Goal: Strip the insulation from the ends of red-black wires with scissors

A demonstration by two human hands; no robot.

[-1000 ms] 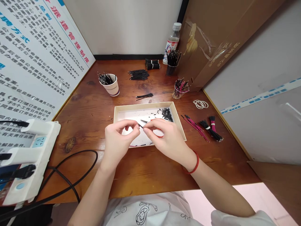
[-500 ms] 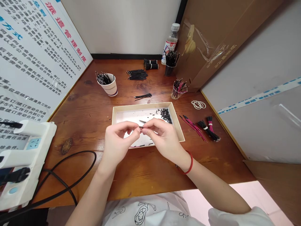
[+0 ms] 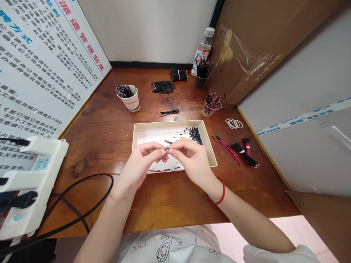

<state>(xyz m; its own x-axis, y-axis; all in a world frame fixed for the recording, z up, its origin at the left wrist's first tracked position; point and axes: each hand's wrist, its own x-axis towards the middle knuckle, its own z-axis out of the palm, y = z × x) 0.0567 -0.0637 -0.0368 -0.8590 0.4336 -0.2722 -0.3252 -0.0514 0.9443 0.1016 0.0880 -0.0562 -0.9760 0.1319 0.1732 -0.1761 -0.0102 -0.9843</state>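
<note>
Hands: the left hand (image 3: pixel 142 160) and the right hand (image 3: pixel 193 157) meet at the fingertips, both pinched on one small part.
Pinched part: a small, thin, dark piece (image 3: pixel 166 148), held above a shallow, cream, rectangular cardboard box (image 3: pixel 210 146) on the brown wooden surface (image 3: pixel 164 208); fingers cover most of it, so its exact shape cannot be told.
Blade: a grey, pointed metal blade (image 3: pixel 168 141) shows just beyond the fingertips, its rest hidden by the right hand.
Scraps: short black offcuts (image 3: pixel 195 136) heap in the box's far right corner.
Slip risk: so little of the piece shows that a loose pinch could drop it; among similar dark scraps it might be hard to find.
Prick risk: a sudden forward slip could push knuckles onto the point.
Since a second earlier: the left hand has flattened, its lower fingers now showing under the thumb; the fingertips have closed up, hiding more of the piece; the blade's orange-red handle is no longer visible.
</note>
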